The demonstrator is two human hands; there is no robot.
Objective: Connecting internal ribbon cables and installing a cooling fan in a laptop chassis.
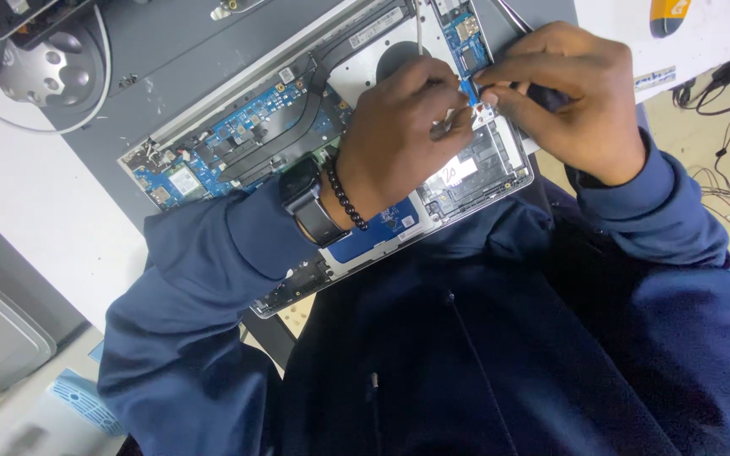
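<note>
Both hands meet over opened silver laptop chassis (500, 181) on grey tabletop (171, 59): left hand (399, 135) and right hand (576, 101) pinch closed on small blue connector board (471, 46), far-right corner, long axis running near-far.

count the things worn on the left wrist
2: a black smartwatch nearest the blue sleeve, and a dark beaded bracelet beside it, toward the left hand. The sleeve may hide more.

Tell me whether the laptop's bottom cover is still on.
No, the laptop lies open, its blue circuit boards and black heat pipes exposed.
</note>
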